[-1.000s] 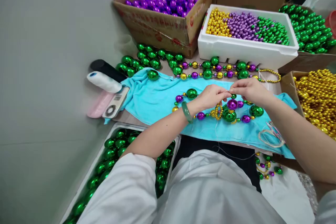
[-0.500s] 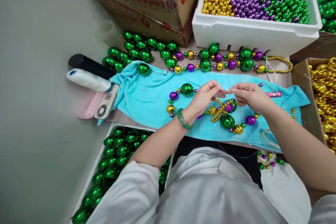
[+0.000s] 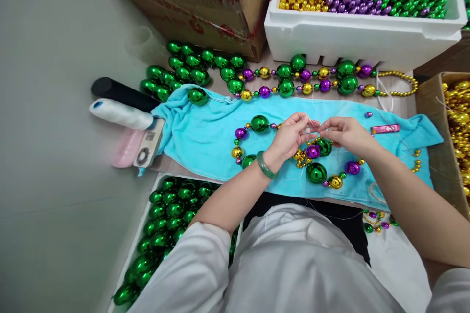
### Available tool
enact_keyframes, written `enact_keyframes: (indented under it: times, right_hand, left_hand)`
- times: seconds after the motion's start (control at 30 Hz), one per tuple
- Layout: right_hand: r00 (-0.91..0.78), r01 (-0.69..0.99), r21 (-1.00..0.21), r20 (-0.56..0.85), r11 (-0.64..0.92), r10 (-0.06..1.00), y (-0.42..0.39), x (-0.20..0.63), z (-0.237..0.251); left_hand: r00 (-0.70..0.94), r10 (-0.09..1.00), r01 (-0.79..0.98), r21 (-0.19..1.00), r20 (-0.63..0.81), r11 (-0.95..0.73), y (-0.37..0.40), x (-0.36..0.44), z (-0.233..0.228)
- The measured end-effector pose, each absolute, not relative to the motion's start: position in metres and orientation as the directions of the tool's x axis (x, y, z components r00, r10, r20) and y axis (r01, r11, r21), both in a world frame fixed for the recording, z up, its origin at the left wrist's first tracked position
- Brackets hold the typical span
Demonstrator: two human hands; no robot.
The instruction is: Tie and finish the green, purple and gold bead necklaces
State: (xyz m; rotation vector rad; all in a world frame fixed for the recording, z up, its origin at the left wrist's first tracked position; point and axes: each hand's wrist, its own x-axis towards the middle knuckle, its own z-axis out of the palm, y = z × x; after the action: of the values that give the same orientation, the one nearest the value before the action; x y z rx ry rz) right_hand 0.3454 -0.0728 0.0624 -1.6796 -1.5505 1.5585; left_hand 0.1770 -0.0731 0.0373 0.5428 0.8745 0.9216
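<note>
My left hand (image 3: 292, 136), with a green bangle at the wrist, pinches a thin clear string (image 3: 312, 123) above the blue towel (image 3: 205, 137). My right hand (image 3: 343, 132) is closed on the same string, its fingertips close to those of the left. Below both hands lies a bead necklace (image 3: 316, 172) of large green, purple and gold beads, with small gold beads bunched in its middle. Part of the necklace is hidden behind my left hand and forearm. To the right of my right hand rest a pink packet (image 3: 385, 129) and a few loose small beads (image 3: 417, 160).
Behind the towel lies a longer bead strand (image 3: 285, 88) beside large green beads (image 3: 196, 76). A white foam box (image 3: 352, 34) of small beads and a cardboard box (image 3: 205, 14) stand farther back. At left are a black-handled tool (image 3: 121, 93) and a white-handled one (image 3: 123, 113).
Both hands stay close together on the string, with slightly shifted fingers. The small gold beads under them now look more bunched and lower. The whole view has shifted a little.
</note>
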Motion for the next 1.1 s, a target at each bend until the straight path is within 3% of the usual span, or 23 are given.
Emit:
enact_keyframes:
  times: [0.23, 0.47, 0.53, 0.6, 0.7, 0.77, 0.83, 0.9, 1.0, 1.1]
  right_hand:
    - [-0.098, 0.608, -0.77, -0.318, -0.196, 0.943, -0.069, 0.336, 0.048]
    - [-0.118, 0.658, -0.717, -0.399, -0.23, 0.909, -0.066, 0.336, 0.043]
    - [-0.159, 0.658, -0.721, -0.413, -0.216, 0.897, -0.066, 0.339, 0.042]
    - [-0.199, 0.632, -0.752, -0.391, -0.187, 0.899, -0.067, 0.342, 0.043]
    - [-0.253, 0.584, -0.799, -0.346, -0.143, 0.903, -0.067, 0.344, 0.047]
    - [-0.281, 0.561, -0.818, -0.327, -0.122, 0.902, -0.067, 0.344, 0.052]
    - [-0.285, 0.536, -0.837, -0.302, -0.11, 0.91, -0.068, 0.347, 0.056]
    - [-0.263, 0.512, -0.85, -0.288, -0.119, 0.921, -0.069, 0.352, 0.058]
    - [-0.227, 0.475, -0.86, -0.323, -0.185, 0.919, -0.074, 0.361, 0.057]
    - [-0.226, 0.391, -0.892, -0.331, -0.226, 0.916, -0.082, 0.363, 0.054]
  left_hand:
    - [0.283, 0.893, -0.493, 0.745, -0.351, 0.449, -0.065, 0.18, 0.032]
    - [0.296, 0.899, -0.389, 0.819, -0.324, 0.423, -0.06, 0.179, 0.035]
    - [0.363, 0.879, -0.209, 0.893, -0.308, 0.399, -0.055, 0.174, 0.04]
    - [0.455, 0.836, 0.09, 0.95, -0.307, 0.3, -0.048, 0.168, 0.047]
    - [0.553, 0.763, 0.501, 0.865, -0.336, 0.018, -0.038, 0.161, 0.058]
    - [0.592, 0.733, 0.6, 0.79, -0.334, -0.125, -0.034, 0.158, 0.063]
    - [0.629, 0.714, 0.58, 0.797, -0.306, -0.169, -0.032, 0.156, 0.066]
    - [0.645, 0.717, 0.475, 0.873, -0.263, -0.107, -0.034, 0.153, 0.065]
    - [0.607, 0.763, 0.102, 0.974, -0.224, 0.204, -0.044, 0.151, 0.058]
    - [0.554, 0.798, -0.368, 0.789, -0.239, 0.492, -0.059, 0.157, 0.046]
